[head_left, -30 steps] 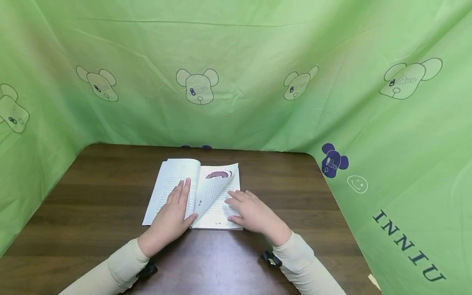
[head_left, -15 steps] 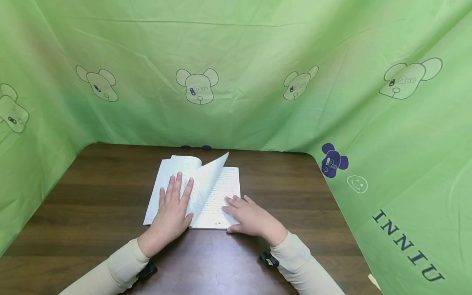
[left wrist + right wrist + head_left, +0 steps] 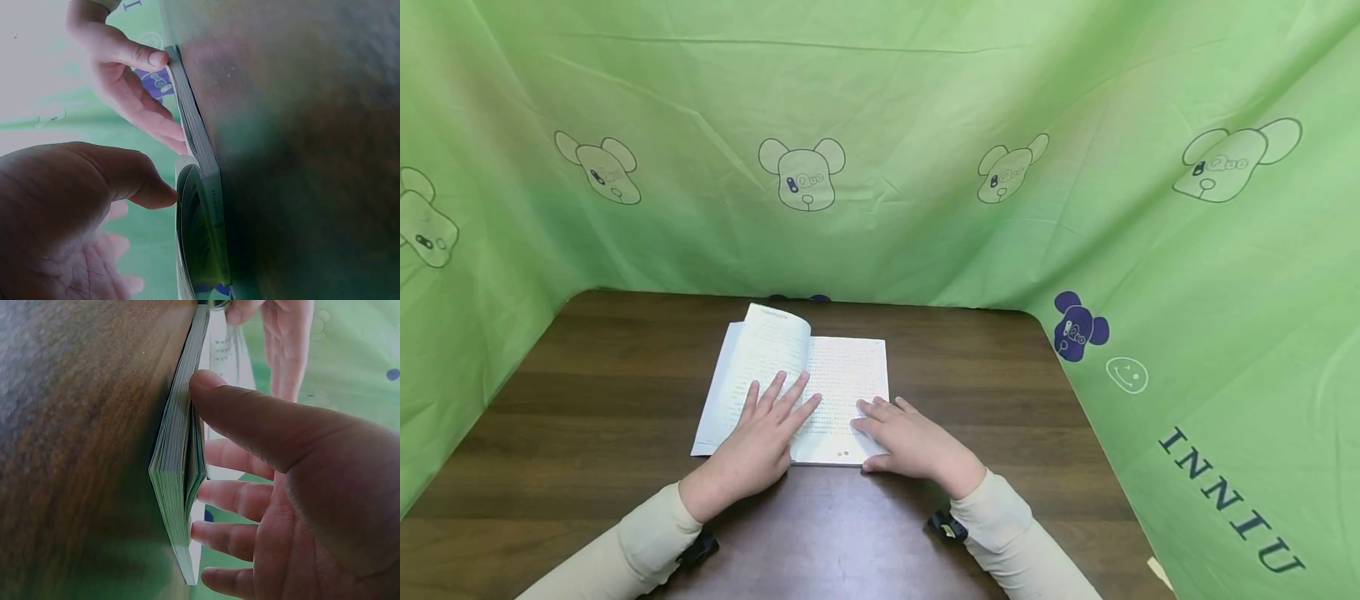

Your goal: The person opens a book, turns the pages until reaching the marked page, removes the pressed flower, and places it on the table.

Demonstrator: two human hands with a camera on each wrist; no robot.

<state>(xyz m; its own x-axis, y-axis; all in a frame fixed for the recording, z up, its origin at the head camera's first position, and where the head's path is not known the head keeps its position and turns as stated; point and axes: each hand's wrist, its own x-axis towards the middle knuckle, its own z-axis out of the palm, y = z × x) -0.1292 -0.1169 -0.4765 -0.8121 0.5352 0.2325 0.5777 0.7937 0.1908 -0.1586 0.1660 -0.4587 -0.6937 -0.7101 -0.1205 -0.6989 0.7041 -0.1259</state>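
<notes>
An open book (image 3: 846, 375) with printed text lies on the table, its left-side pages arching up near the spine. Spread over those pages is my left hand (image 3: 752, 450), fingers splayed and reaching across the spine. My right hand (image 3: 913, 439) rests at the lower right corner of the right page, fingers extended. In the right wrist view, the thumb of that hand (image 3: 294, 456) touches the edge of the page block (image 3: 178, 437). The left wrist view shows the left thumb (image 3: 140, 178) at the curved pages beside the spine.
The brown wooden table (image 3: 587, 400) extends around the book on all sides. Behind and beside it hangs a green curtain (image 3: 895, 250) printed with bear faces. A small pale object (image 3: 1161, 572) sits at the table's right edge.
A lifted page has turned over from right to left and now lies on the left side. My left hand has shifted right over the spine; my right hand has settled slightly lower on the right page.
</notes>
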